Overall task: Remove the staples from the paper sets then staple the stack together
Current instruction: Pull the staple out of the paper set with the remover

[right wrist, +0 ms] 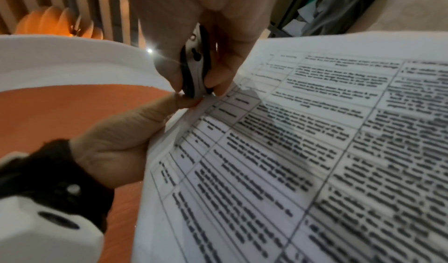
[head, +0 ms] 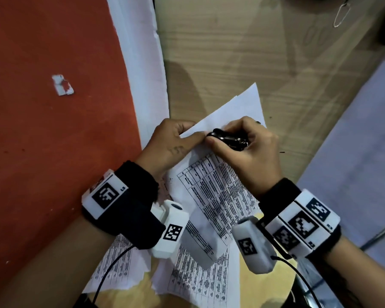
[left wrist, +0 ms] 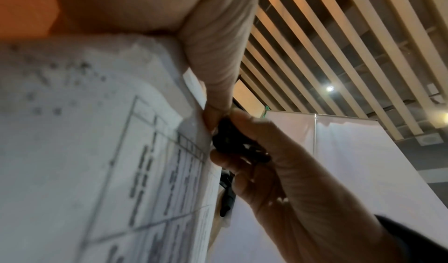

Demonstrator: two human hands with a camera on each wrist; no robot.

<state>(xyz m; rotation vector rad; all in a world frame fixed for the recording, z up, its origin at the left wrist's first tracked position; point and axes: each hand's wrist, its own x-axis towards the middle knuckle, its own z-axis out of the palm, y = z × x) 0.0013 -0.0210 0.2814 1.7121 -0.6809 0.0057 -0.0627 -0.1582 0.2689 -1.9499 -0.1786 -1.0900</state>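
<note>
A set of printed table sheets [head: 211,196] is lifted off the wooden table [head: 231,52]. My left hand [head: 176,141] pinches its top left corner, thumb on top. My right hand [head: 245,147] grips a black and metal staple remover [head: 229,138], whose jaws meet the paper at that same corner, right by the left thumb tip. In the right wrist view the staple remover [right wrist: 195,69] stands upright on the corner of the paper set [right wrist: 303,142], touching the left hand's thumb [right wrist: 155,111]. The left wrist view shows the staple remover [left wrist: 232,144] beside the sheet edge [left wrist: 145,161]. No staple is visible.
More printed sheets [head: 200,283] lie on the table near my body, one with a torn edge. An orange surface [head: 53,130] with a scrap of paper [head: 62,85] fills the left. A long white sheet [head: 142,63] borders it. A wire clip [head: 341,14] lies far right.
</note>
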